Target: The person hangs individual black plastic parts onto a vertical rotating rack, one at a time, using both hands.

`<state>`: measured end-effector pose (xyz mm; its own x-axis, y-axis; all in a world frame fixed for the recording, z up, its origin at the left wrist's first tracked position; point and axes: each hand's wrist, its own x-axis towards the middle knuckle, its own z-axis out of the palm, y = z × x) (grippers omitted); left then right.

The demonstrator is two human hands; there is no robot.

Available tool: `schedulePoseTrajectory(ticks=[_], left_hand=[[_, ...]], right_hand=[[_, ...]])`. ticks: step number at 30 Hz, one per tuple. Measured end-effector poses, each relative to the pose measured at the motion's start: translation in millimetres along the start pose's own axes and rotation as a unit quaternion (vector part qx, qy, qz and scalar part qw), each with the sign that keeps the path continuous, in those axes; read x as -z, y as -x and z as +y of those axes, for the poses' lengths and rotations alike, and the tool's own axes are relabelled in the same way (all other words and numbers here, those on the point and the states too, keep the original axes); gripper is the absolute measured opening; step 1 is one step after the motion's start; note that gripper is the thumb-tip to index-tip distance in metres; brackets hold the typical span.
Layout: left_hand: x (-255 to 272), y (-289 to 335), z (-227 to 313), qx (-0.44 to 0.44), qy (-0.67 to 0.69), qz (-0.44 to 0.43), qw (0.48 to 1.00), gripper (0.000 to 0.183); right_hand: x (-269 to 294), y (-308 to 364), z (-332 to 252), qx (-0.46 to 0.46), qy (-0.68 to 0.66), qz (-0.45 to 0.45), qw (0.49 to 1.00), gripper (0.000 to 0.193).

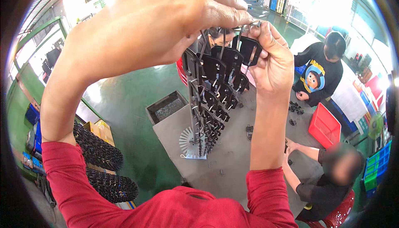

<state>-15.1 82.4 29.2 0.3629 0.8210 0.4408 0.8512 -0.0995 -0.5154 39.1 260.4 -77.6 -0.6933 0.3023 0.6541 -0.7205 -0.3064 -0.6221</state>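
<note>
My left hand [199, 9] is raised at the top of the view, with its fingers pressed together. Its fingertips meet a small shiny metal hook end [257, 23]; its thumb is mostly hidden. Opposite, my right hand [272, 59] is closed, thumb and forefinger pinching at that hook. Its curled lower fingers lie beside a black flat plate [249, 50] hanging there. Below both hands stands a tall upright rack [192, 99], hung with tiers of similar black plates [227, 59] on thin wire hooks.
A grey table [232, 157] holds the rack, loose black parts [296, 108] and a red basket [325, 125]. A dark bin [167, 106] adjoins its left corner. Three people sit or stand around it. Dense bundles of black parts [110, 184] hang at lower left.
</note>
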Motion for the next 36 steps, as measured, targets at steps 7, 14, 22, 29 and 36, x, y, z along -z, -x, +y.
schedulePoseTrajectory(ticks=[7,14,22,29,36], left_hand=[[0,2,-3,-0.020,0.004,-0.008,1.000,0.056],[5,7,-2,0.000,0.010,-0.027,1.000,0.056],[10,10,-5,0.017,0.034,-0.035,0.999,0.058],[10,17,-10,0.018,0.018,-0.024,0.999,0.058],[7,23,-12,0.045,0.040,-0.026,0.998,0.060]], right_hand=[[2,-3,13,0.017,-0.078,-0.040,0.996,0.018],[7,-18,56,0.002,-0.259,-0.223,0.940,0.035],[5,-23,44,-0.070,-0.295,-0.259,0.917,0.036],[-9,-9,15,0.005,-0.048,-0.211,0.976,0.036],[-8,26,-7,0.308,0.494,0.057,0.811,0.017]])
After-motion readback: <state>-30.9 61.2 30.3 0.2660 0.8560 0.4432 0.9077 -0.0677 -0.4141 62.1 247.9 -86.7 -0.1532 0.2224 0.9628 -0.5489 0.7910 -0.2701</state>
